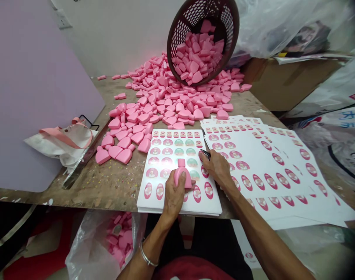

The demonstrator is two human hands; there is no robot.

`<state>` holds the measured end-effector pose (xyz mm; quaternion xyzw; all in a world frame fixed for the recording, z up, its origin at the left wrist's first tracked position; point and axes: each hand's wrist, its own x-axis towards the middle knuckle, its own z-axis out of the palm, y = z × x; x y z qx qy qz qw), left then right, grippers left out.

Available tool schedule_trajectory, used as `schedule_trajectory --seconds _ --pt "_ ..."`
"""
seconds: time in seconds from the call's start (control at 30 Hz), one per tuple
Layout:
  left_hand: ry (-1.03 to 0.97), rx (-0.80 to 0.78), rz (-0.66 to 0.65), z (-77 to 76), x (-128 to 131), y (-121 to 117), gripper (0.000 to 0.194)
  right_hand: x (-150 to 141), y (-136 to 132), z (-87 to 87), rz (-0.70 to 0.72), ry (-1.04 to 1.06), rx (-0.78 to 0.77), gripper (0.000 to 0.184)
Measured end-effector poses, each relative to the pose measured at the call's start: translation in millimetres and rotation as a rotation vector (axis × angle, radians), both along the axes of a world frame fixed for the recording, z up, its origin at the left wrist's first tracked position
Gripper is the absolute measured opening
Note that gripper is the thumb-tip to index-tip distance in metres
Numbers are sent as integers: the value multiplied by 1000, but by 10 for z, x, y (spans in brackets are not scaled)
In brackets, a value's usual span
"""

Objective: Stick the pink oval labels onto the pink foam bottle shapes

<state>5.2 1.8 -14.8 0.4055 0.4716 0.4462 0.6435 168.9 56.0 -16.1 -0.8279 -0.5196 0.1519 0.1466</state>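
My left hand point(175, 191) is closed around a small pink bottle point(181, 174), its neck pointing away from me. Bottle and hand are over a stack of sticker sheets point(171, 198) printed with rows of pink, red and green labels. At the stack's right edge, my right hand point(218, 167) grips a thin black tool point(206, 153). The tool's tip is near the right-hand labels; its exact kind is too small to make out. Just beyond the stack lie more pink bottles point(125, 154).
A brown mesh basket point(170, 42) lies tipped, spilling pink bottles across the table point(113, 186). Loose sticker sheets point(261, 155) spread out at right, near a cardboard box point(294, 79). Below the front edge, a plastic bag point(88, 241) holds bottles. A white pouch point(53, 144) lies left.
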Motion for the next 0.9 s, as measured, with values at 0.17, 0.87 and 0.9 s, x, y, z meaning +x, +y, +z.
schedule_trajectory --seconds 0.17,0.87,0.9 --pt "24 -22 4 74 18 -12 41 65 -212 0 152 -28 277 32" --pt "79 -73 -101 93 12 38 42 25 -503 -158 425 -129 486 14" --pt "76 -71 -101 91 11 33 42 17 -493 -165 419 -124 490 15"
